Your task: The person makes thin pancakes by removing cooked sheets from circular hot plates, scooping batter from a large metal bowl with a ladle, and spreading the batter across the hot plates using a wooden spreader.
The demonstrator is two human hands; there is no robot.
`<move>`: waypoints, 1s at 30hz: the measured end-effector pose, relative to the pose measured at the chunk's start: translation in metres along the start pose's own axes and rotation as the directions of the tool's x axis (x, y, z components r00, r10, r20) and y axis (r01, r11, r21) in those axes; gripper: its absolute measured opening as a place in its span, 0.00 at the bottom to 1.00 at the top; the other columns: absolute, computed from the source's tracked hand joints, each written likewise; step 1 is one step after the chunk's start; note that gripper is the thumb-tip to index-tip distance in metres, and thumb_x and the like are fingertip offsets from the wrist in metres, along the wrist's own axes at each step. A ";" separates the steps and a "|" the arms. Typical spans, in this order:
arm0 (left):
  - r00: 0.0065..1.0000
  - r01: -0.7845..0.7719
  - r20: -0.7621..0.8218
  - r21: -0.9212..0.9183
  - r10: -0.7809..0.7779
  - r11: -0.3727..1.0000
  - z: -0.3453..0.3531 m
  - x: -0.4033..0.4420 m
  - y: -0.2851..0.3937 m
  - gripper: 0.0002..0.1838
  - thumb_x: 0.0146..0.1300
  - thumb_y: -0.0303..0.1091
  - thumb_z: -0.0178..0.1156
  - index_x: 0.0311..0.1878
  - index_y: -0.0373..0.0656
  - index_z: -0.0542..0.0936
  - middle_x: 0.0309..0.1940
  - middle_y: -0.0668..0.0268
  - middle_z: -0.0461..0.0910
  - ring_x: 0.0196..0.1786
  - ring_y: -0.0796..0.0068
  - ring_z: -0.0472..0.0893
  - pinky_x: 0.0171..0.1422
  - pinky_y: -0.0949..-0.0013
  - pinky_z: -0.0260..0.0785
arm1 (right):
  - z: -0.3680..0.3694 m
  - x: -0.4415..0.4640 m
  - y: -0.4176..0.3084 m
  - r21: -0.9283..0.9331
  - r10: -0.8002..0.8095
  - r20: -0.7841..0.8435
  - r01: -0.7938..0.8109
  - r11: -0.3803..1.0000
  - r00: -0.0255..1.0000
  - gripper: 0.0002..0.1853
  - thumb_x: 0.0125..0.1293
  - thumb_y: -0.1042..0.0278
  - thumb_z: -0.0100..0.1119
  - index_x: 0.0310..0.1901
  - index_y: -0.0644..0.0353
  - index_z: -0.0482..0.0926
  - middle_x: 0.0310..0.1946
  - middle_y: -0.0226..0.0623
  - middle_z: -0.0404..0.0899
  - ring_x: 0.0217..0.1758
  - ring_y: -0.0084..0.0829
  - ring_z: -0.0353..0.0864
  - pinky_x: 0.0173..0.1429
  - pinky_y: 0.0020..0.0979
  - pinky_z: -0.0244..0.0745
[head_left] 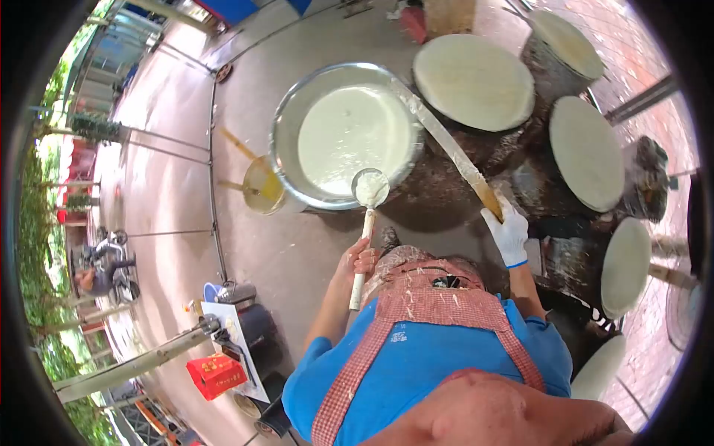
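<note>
My left hand [359, 258] is bare and wrapped round the pale handle of a ladle [371, 189]. The ladle's bowl holds white batter and hangs over the near rim of a large metal basin [281, 160], which contains more white batter [355, 137]. In a white glove, my right hand [507, 232] grips the brown end of a long flat paddle [448, 143]. The paddle is coated in batter, and its far end lies at the basin's right rim.
Several round griddles covered in pale batter, one [474, 82] beyond the paddle and another [586, 153] farther right, curve round my right side. Left of the basin is a small yellowish bowl [263, 186]. A red box [216, 375] rests at the lower left. Someone sits [97, 276] far left.
</note>
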State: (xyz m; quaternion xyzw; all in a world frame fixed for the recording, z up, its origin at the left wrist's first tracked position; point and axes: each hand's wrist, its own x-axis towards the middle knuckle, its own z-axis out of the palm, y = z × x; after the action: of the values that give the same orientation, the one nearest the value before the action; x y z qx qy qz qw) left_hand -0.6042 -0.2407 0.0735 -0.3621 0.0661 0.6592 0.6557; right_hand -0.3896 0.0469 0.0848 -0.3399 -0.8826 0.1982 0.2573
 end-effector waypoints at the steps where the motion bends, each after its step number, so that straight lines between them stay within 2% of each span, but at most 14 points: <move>1: 1.000 -0.002 0.009 0.008 0.002 1.000 -0.014 -0.012 0.020 0.12 0.66 0.38 0.44 0.51 0.56 0.72 0.13 0.72 0.57 0.10 0.86 0.55 0.09 0.83 0.49 | 0.013 0.008 -0.019 -0.003 -0.036 0.020 0.036 0.999 0.999 0.25 0.49 0.58 0.65 0.49 0.56 0.74 0.33 0.44 0.79 0.32 0.41 0.79 0.35 0.35 0.74; 3: 0.992 -0.121 -0.013 0.103 0.123 0.987 -0.014 -0.041 0.044 0.12 0.66 0.37 0.44 0.50 0.58 0.71 0.13 0.72 0.57 0.10 0.86 0.55 0.09 0.84 0.48 | 0.041 0.019 -0.054 0.025 -0.065 0.076 0.064 0.998 0.995 0.25 0.49 0.59 0.66 0.49 0.56 0.74 0.34 0.44 0.79 0.33 0.41 0.80 0.35 0.34 0.74; 4: 0.989 -0.138 -0.051 0.036 0.140 0.990 -0.005 -0.056 0.050 0.13 0.66 0.35 0.46 0.52 0.61 0.70 0.13 0.73 0.57 0.10 0.87 0.55 0.08 0.84 0.47 | 0.056 0.021 -0.072 0.069 -0.066 0.094 0.059 0.996 0.993 0.24 0.49 0.60 0.66 0.49 0.57 0.74 0.35 0.43 0.79 0.33 0.41 0.80 0.35 0.33 0.74; 7: 0.972 -0.234 -0.003 0.099 0.236 0.967 -0.019 -0.078 0.082 0.16 0.67 0.36 0.43 0.57 0.58 0.68 0.13 0.73 0.55 0.11 0.87 0.54 0.09 0.84 0.50 | 0.078 0.035 -0.108 0.164 -0.151 0.128 0.129 0.978 0.980 0.24 0.49 0.61 0.66 0.49 0.57 0.74 0.36 0.43 0.79 0.35 0.40 0.80 0.37 0.33 0.75; 14: 0.935 -0.339 0.086 -0.056 0.343 0.939 -0.036 -0.104 0.098 0.16 0.67 0.36 0.43 0.57 0.58 0.66 0.14 0.73 0.56 0.11 0.87 0.55 0.08 0.84 0.50 | 0.124 0.070 -0.143 0.262 -0.326 0.222 0.266 0.928 0.919 0.24 0.49 0.61 0.66 0.48 0.60 0.74 0.39 0.44 0.79 0.37 0.40 0.80 0.39 0.32 0.75; 17: 0.902 -0.419 0.071 -0.095 0.426 0.903 -0.050 -0.111 0.083 0.16 0.67 0.36 0.43 0.57 0.58 0.66 0.14 0.72 0.56 0.12 0.86 0.56 0.08 0.85 0.50 | 0.147 0.096 -0.166 0.288 -0.309 0.403 0.202 0.936 0.861 0.24 0.51 0.58 0.63 0.50 0.57 0.74 0.39 0.45 0.79 0.39 0.40 0.80 0.41 0.33 0.74; 19: 0.900 -0.434 -0.054 -0.179 0.432 0.883 -0.054 -0.117 0.071 0.13 0.64 0.33 0.49 0.50 0.59 0.68 0.12 0.73 0.57 0.10 0.86 0.56 0.07 0.84 0.48 | 0.165 0.124 -0.202 0.129 -0.294 0.589 0.272 0.954 0.752 0.24 0.53 0.54 0.59 0.52 0.51 0.72 0.39 0.47 0.78 0.40 0.42 0.79 0.44 0.35 0.73; 20: 0.902 -0.424 -0.037 -0.270 0.430 0.865 -0.066 -0.116 0.066 0.12 0.64 0.33 0.48 0.50 0.58 0.68 0.12 0.73 0.58 0.10 0.86 0.56 0.07 0.84 0.48 | 0.188 0.137 -0.209 0.226 -0.390 0.573 0.319 0.920 0.720 0.25 0.55 0.51 0.54 0.55 0.45 0.70 0.37 0.47 0.78 0.39 0.44 0.78 0.44 0.38 0.72; 22: 0.875 -0.468 -0.024 -0.289 0.483 0.835 -0.088 -0.120 0.056 0.12 0.64 0.34 0.48 0.50 0.58 0.68 0.12 0.73 0.58 0.10 0.86 0.56 0.07 0.84 0.48 | 0.233 0.174 -0.252 0.190 -0.461 0.715 0.488 0.852 0.526 0.24 0.54 0.51 0.53 0.54 0.45 0.70 0.35 0.46 0.78 0.37 0.46 0.78 0.43 0.40 0.72; 24: 0.834 -0.535 -0.010 -0.261 0.552 0.804 -0.115 -0.122 0.044 0.11 0.65 0.34 0.47 0.50 0.57 0.68 0.11 0.74 0.57 0.09 0.86 0.56 0.07 0.83 0.48 | 0.287 0.198 -0.302 0.267 -0.625 0.711 0.699 0.663 0.322 0.20 0.52 0.55 0.53 0.48 0.48 0.74 0.33 0.45 0.78 0.36 0.45 0.78 0.41 0.41 0.72; 26: 0.790 -0.582 -0.018 -0.333 0.612 0.742 -0.117 -0.132 0.026 0.13 0.65 0.33 0.47 0.52 0.55 0.68 0.12 0.73 0.57 0.10 0.86 0.56 0.08 0.84 0.49 | 0.319 0.203 -0.378 0.209 -0.523 0.840 0.805 0.555 0.143 0.14 0.50 0.61 0.52 0.38 0.53 0.79 0.33 0.46 0.79 0.36 0.44 0.78 0.41 0.40 0.73; 27: 0.756 -0.611 -0.025 -0.386 0.654 0.691 -0.119 -0.137 0.018 0.15 0.65 0.33 0.47 0.55 0.53 0.68 0.13 0.72 0.57 0.11 0.87 0.56 0.08 0.85 0.50 | 0.350 0.198 -0.399 0.230 -0.633 0.767 0.875 0.425 0.105 0.10 0.50 0.64 0.51 0.31 0.55 0.81 0.31 0.45 0.79 0.35 0.43 0.79 0.38 0.41 0.74; 29: 0.713 -0.684 -0.113 -0.332 0.692 0.650 -0.128 -0.141 0.005 0.15 0.65 0.34 0.46 0.55 0.54 0.68 0.13 0.72 0.57 0.11 0.86 0.56 0.08 0.84 0.49 | 0.412 0.169 -0.427 0.154 -0.610 0.792 0.963 0.223 0.015 0.11 0.50 0.66 0.51 0.31 0.58 0.82 0.30 0.44 0.81 0.34 0.41 0.81 0.35 0.40 0.76; 30: 0.697 -0.702 -0.155 -0.345 0.701 0.622 -0.133 -0.141 -0.002 0.15 0.65 0.34 0.46 0.55 0.57 0.68 0.12 0.73 0.58 0.10 0.87 0.56 0.07 0.84 0.48 | 0.422 0.154 -0.441 0.196 -0.599 0.791 0.979 0.058 -0.123 0.11 0.51 0.66 0.51 0.32 0.58 0.82 0.30 0.42 0.81 0.35 0.40 0.82 0.35 0.40 0.76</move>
State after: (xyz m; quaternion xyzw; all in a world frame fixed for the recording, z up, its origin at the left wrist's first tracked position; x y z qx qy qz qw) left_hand -0.5676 -0.4304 0.0565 -0.4284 0.0751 0.8609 0.2639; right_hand -0.9555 -0.2236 0.0327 0.3705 -0.9093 -0.1271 -0.1402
